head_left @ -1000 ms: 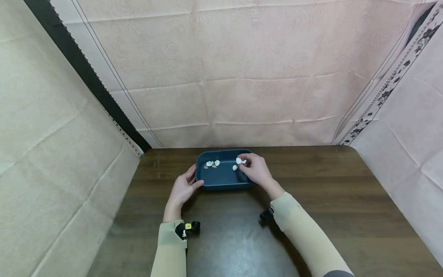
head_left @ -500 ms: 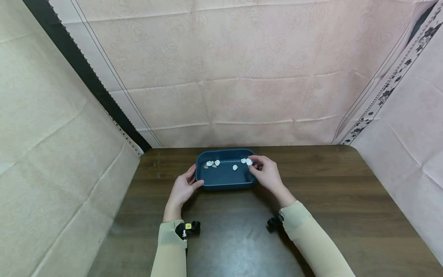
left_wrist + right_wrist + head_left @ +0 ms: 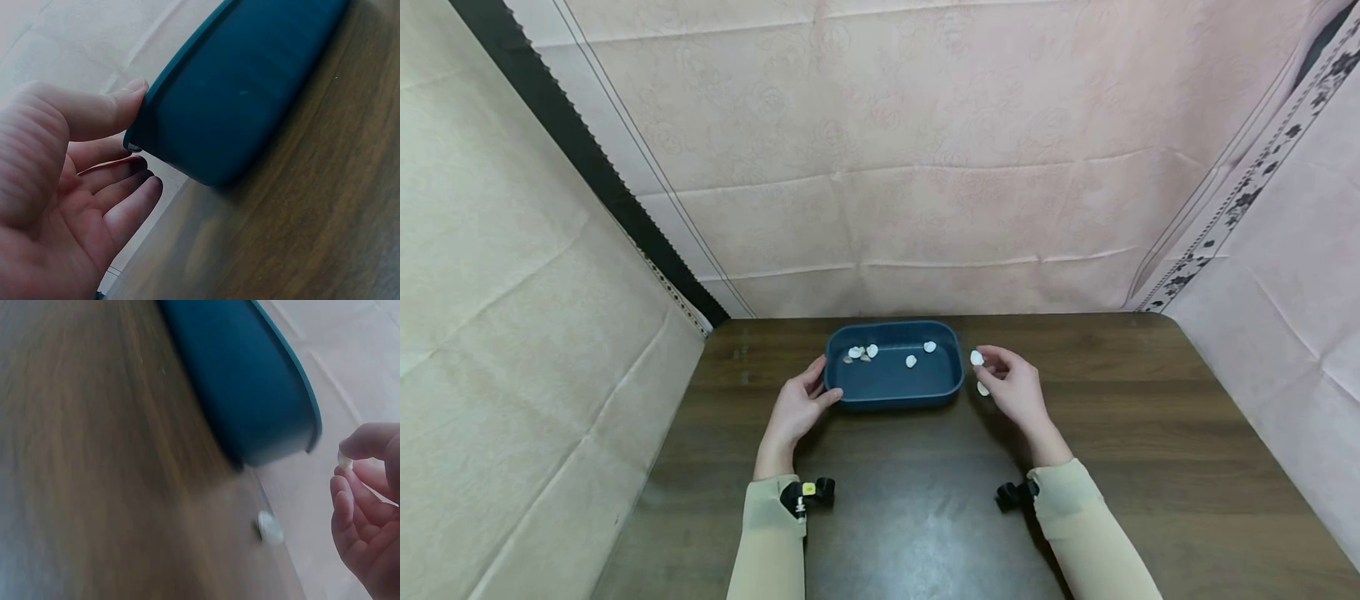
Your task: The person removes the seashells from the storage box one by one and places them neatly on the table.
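In the head view, a dark blue rectangular tray (image 3: 891,396) stands near the table's far edge. My left hand (image 3: 796,410) grips its left end; in the left wrist view the thumb (image 3: 119,106) lies on the rim and the forefinger is beneath it. Just off the tray's right end, my right hand (image 3: 1013,390) pinches a small white shell (image 3: 977,357) between thumb and fingertips. A second white shell (image 3: 982,389) lies on the table below that hand. Inside the tray are a cluster of several shells (image 3: 872,351) at left and two apart, one mid-tray (image 3: 911,361) and one farther right (image 3: 929,347).
The brown wood-grain table (image 3: 895,500) extends toward me and to both sides. Pale patterned cloth (image 3: 880,167) hangs behind it, with more cloth at left and right. Each wrist wears a small black camera (image 3: 1015,497).
My right hand has moved right, out of the tray, carrying a white shell. The shell on the table beside the tray has come into view. My left hand has stayed on the tray.
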Action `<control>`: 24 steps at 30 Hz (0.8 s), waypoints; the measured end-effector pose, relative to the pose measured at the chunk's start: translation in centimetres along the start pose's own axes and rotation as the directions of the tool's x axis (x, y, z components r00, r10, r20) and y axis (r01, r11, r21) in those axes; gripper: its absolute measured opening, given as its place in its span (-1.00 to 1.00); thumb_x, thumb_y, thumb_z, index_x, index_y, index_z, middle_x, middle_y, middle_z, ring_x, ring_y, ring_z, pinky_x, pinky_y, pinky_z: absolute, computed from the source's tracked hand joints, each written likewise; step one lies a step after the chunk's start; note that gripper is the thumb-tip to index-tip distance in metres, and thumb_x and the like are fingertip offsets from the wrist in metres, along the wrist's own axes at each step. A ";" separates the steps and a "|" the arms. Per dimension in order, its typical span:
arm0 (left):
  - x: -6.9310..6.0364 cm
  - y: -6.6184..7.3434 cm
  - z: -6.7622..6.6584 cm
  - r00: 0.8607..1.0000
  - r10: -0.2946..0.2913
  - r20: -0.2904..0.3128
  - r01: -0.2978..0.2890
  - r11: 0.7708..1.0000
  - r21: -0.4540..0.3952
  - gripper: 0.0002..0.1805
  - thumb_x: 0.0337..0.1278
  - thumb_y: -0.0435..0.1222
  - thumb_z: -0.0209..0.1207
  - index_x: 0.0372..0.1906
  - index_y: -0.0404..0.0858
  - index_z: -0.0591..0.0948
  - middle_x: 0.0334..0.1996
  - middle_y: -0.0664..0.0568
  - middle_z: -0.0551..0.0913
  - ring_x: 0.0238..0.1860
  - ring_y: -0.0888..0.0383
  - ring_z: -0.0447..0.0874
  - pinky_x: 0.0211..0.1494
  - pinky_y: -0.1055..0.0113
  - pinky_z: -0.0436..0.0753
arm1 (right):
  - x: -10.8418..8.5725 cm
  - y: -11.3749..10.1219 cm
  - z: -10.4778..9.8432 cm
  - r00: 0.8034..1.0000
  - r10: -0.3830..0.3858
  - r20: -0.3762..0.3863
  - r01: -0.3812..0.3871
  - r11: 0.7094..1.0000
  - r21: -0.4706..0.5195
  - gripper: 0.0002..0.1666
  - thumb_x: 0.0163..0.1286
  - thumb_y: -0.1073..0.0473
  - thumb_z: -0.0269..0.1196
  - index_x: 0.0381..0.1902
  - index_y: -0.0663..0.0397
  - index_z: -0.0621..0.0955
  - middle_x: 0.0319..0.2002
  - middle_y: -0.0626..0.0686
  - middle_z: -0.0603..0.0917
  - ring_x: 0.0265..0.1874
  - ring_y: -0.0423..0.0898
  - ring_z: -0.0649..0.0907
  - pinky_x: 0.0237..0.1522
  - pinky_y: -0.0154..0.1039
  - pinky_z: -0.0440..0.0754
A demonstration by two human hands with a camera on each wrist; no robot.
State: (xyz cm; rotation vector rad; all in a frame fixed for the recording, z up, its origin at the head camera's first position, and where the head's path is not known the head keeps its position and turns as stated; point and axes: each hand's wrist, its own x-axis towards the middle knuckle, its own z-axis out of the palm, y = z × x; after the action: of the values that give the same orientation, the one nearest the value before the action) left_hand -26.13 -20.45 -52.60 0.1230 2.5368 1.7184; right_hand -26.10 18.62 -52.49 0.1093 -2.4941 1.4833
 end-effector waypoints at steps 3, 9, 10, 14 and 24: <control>0.1 0.1 0.0 1.000 -0.007 0.005 0.007 1.000 -0.009 -0.19 0.45 -0.32 0.36 0.67 -0.28 0.28 0.67 -0.08 0.23 0.60 -0.05 0.29 0.55 0.05 0.41 | -0.5 0.9 -0.9 1.000 0.018 -0.025 -0.019 1.000 -0.009 -0.61 0.48 0.19 0.44 0.21 0.11 0.74 -0.09 0.14 0.78 -0.13 0.00 0.69 -0.15 -0.51 0.62; 0.0 0.0 -0.1 1.000 -0.007 -0.001 0.007 1.000 -0.014 -0.20 0.44 -0.33 0.37 0.66 -0.27 0.29 0.66 -0.09 0.24 0.59 -0.06 0.31 0.54 0.06 0.42 | -1.0 2.3 -2.4 0.999 0.053 0.012 -0.053 0.997 -0.059 -0.62 0.50 0.16 0.42 0.21 0.13 0.74 -0.08 0.15 0.80 -0.12 0.02 0.70 -0.20 -0.44 0.62; 0.0 -0.1 -0.1 1.000 -0.007 -0.003 0.007 1.000 -0.014 -0.20 0.44 -0.34 0.37 0.66 -0.27 0.30 0.66 -0.09 0.24 0.59 -0.06 0.31 0.54 0.06 0.42 | -1.0 2.4 -2.6 0.998 0.055 0.029 -0.053 0.996 -0.067 -0.62 0.51 0.16 0.41 0.21 0.15 0.73 -0.08 0.16 0.79 -0.12 0.02 0.70 -0.21 -0.41 0.62; -0.1 -0.1 -0.2 1.000 -0.013 0.004 0.013 1.000 -0.013 -0.19 0.43 -0.35 0.36 0.67 -0.28 0.28 0.67 -0.11 0.22 0.60 -0.08 0.30 0.54 0.05 0.42 | -1.1 3.0 -3.1 0.994 0.069 0.087 -0.062 0.995 -0.077 -0.62 0.51 0.19 0.41 0.21 0.20 0.72 -0.08 0.17 0.79 -0.15 0.02 0.69 -0.24 -0.36 0.63; 0.1 -0.1 0.0 1.000 -0.008 -0.001 0.008 1.000 -0.010 -0.20 0.44 -0.35 0.36 0.66 -0.29 0.29 0.66 -0.13 0.25 0.59 -0.10 0.31 0.55 0.02 0.41 | -1.4 3.8 -3.7 0.975 0.134 0.180 -0.106 0.982 -0.156 -0.63 0.51 0.20 0.38 0.20 0.21 0.72 -0.03 0.15 0.79 -0.11 0.03 0.73 -0.08 -0.21 0.67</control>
State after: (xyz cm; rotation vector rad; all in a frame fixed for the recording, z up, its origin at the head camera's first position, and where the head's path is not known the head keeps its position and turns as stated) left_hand -26.25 -20.48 -52.68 0.1115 2.5255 1.7291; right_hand -24.86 23.58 -54.39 0.0790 -2.7989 1.3878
